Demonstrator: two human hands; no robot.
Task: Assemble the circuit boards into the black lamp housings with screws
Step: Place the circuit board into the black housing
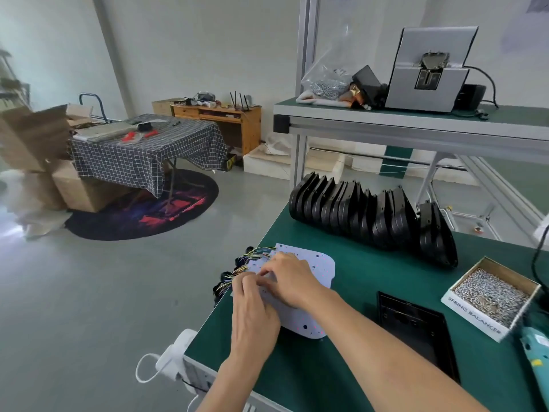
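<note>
A stack of white circuit boards [319,264] with bundles of coloured wires [252,257] lies at the left edge of the green bench [341,367]. Both hands are on top of the stack. My left hand [252,310] pinches the top board's edge near the wires, fingers curled. My right hand [292,279] lies over the board with its fingertips meeting the left hand's. A row of black lamp housings [371,212] stands on edge farther back. An open box of screws [491,295] sits to the right.
A black tray [416,328] lies flat right of my right forearm. A teal electric screwdriver [537,358] lies at the far right edge. A white power strip [175,355] hangs off the bench's left corner. A screw feeder machine [427,72] and a bag of screws [326,84] sit on the upper shelf.
</note>
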